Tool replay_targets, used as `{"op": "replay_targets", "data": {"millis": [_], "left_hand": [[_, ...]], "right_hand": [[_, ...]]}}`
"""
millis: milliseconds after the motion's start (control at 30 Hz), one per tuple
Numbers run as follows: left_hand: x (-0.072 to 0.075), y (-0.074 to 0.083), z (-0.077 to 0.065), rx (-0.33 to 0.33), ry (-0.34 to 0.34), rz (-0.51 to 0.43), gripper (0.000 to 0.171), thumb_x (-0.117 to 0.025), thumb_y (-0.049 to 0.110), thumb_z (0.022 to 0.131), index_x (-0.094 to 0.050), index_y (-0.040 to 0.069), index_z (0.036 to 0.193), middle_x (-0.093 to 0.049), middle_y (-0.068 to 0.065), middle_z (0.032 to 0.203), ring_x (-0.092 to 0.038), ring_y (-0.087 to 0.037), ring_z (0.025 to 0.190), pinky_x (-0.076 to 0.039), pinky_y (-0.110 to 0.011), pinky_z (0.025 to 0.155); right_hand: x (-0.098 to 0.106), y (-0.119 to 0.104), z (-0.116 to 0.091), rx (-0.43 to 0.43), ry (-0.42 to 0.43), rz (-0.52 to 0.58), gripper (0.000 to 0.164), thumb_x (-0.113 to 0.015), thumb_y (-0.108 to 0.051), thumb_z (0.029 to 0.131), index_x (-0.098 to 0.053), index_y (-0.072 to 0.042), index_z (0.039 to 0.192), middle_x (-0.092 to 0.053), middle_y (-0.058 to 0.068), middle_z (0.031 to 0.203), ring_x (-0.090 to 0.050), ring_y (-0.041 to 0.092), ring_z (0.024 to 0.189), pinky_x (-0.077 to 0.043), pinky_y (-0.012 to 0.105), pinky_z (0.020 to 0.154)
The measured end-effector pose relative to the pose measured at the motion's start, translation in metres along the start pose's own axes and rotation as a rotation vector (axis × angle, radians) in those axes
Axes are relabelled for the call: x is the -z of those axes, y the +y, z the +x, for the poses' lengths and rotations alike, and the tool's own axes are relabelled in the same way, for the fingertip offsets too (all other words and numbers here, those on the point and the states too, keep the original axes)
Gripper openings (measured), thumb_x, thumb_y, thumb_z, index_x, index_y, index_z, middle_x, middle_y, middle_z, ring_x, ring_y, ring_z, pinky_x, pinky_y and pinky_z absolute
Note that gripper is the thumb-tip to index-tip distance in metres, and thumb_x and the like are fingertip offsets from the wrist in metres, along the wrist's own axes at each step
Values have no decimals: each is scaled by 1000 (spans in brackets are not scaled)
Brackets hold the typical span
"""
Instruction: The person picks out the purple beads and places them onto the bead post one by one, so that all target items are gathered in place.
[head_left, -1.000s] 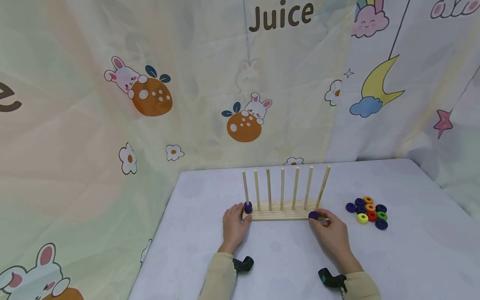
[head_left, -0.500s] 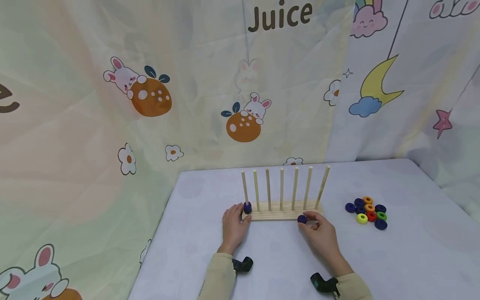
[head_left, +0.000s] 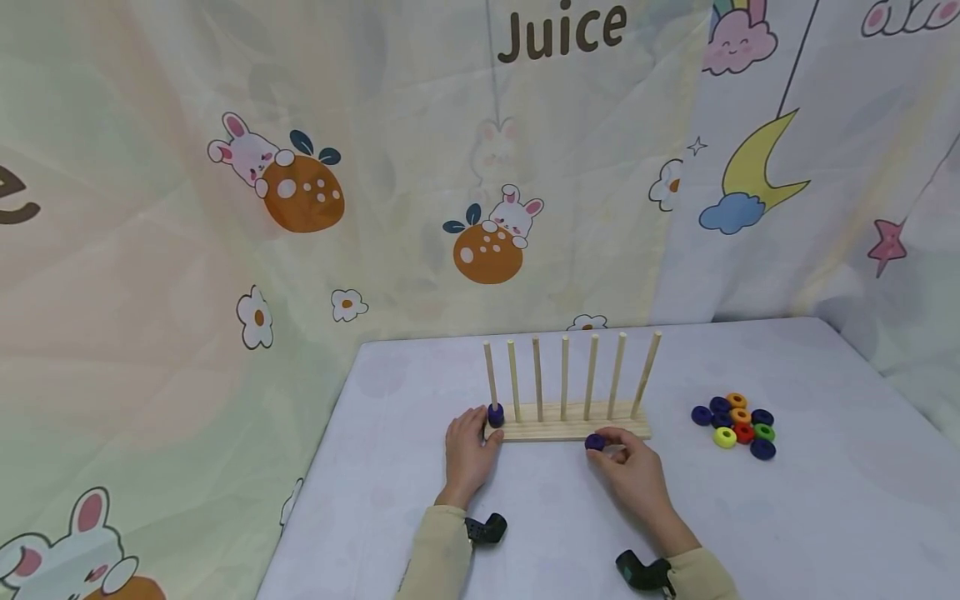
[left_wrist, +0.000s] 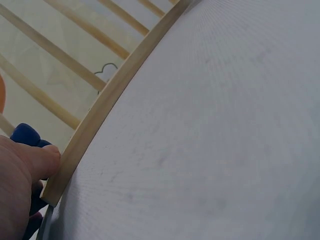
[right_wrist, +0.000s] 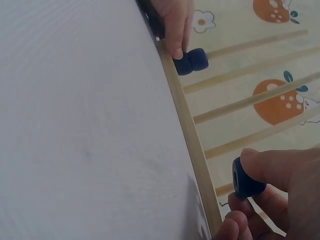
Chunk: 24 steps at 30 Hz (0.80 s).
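Note:
A wooden peg board (head_left: pixel 562 430) with several upright pegs stands mid-table in the head view. Its left end is held by my left hand (head_left: pixel 468 457), thumb along the front edge in the left wrist view. Two dark blue beads (right_wrist: pixel 192 61) are stacked at the foot of the leftmost peg, right beside the left thumb. My right hand (head_left: pixel 636 477) pinches another dark blue bead (right_wrist: pixel 247 178) between thumb and fingers, its hole showing in the right wrist view. That bead is near the board's front edge, right of centre.
To the right of the board lies a cluster of loose beads: yellow (head_left: pixel 724 437), red (head_left: pixel 743 432), green (head_left: pixel 764 432), orange (head_left: pixel 736 401) and dark blue (head_left: pixel 762 449). Behind the white table (head_left: pixel 840 500) hangs a printed curtain (head_left: pixel 405 167).
My right hand has moved left along the front of the board with the blue bead, more slowly in the latter half second. The left hand stays at the board's left end.

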<state>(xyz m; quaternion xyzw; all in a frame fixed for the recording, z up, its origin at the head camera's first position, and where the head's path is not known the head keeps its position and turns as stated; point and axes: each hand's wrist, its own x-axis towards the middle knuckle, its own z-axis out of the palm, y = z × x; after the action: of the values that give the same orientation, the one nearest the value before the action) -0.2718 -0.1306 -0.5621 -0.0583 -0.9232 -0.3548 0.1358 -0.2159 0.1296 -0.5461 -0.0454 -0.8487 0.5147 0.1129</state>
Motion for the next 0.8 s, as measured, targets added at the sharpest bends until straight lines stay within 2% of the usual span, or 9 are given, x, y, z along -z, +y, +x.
{"op": "replay_targets", "data": {"millis": [333, 800], "left_hand": [[1, 2, 0, -9, 7, 2, 49, -68, 24, 91, -58, -1, 132, -57, -12, 137, -45, -32, 133, -24, -50, 116], [1, 3, 0, -2, 4, 2, 49, -68, 24, 91, -58, -1, 132, -57, -12, 137, -45, -32, 133, -23, -51, 116]], "right_hand": [[-7, -3, -4, 68, -13, 14, 32, -81, -6, 78, -69, -6, 107, -69, 9, 94, -50, 6, 58, -41, 21, 48], [-13, -8, -8, 84, -27, 55, 34, -82, -4, 76, -70, -7, 108, -70, 9, 94, -50, 6, 58, -41, 20, 49]]}}
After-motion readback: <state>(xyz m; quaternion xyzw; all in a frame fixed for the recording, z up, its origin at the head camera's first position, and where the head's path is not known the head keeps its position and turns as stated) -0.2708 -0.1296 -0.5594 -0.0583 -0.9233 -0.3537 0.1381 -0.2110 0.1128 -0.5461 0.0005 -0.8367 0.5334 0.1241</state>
